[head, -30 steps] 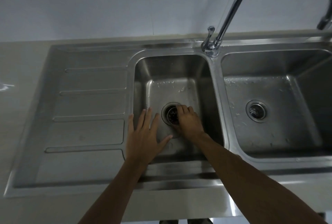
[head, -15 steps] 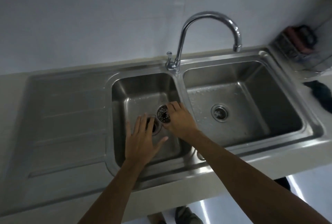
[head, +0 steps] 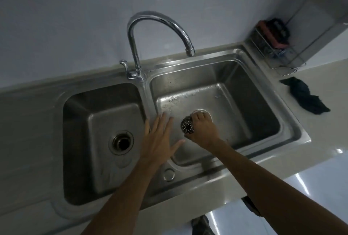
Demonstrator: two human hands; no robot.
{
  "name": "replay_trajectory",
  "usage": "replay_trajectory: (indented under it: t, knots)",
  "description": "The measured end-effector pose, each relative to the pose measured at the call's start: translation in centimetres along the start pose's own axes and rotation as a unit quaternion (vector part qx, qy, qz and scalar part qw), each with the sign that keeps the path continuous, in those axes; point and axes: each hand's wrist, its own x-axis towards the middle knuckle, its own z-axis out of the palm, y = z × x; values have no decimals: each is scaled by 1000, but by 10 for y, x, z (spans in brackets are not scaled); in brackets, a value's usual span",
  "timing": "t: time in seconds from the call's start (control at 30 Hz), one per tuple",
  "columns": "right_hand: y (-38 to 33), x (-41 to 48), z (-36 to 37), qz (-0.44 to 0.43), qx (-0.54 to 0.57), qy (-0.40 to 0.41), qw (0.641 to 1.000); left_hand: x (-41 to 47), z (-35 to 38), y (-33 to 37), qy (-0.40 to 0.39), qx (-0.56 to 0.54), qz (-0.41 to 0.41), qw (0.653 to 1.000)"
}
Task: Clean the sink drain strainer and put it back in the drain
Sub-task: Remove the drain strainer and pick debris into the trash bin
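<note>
Strainer (head: pixel 187 125) has moved: half a second back it sat just above the left-basin drain, now it's carried across the divider and hangs over the right basin (head: pixel 254 114). Right hand (head: pixel 202 131) is clamped around it, fingers over the rim, perforated base tilted toward the camera. Left hand (head: pixel 160 136) is flat and spread, holding nothing, over the divider. Left drain (head: pixel 121 142) is an open dark hole, so removal is done. Right basin's own drain sits mostly hidden behind the strainer and hand. Farther back, tap spout (head: pixel 190 51) points into the right basin, no water visibly running. My read: rinse comes next, refit after. Dark cloth (head: pixel 305 98) lies on the counter beyond.
</note>
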Motion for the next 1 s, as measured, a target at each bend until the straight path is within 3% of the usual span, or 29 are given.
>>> replay_trajectory:
  t: [0.13,0.43,0.8,1.0]
  knots:
    - [23,20,30,-24,-11,-82,996,12,18,11,-14,21,-21,999]
    - [46,42,78,-71,-22,-143,987,13,27,17,12,35,-41,998]
    - [55,43,81,-67,-25,-144,987,15,29,17,-2,73,-28,997]
    - [98,63,53,-32,-5,-105,994,20,33,15,24,87,17,996]
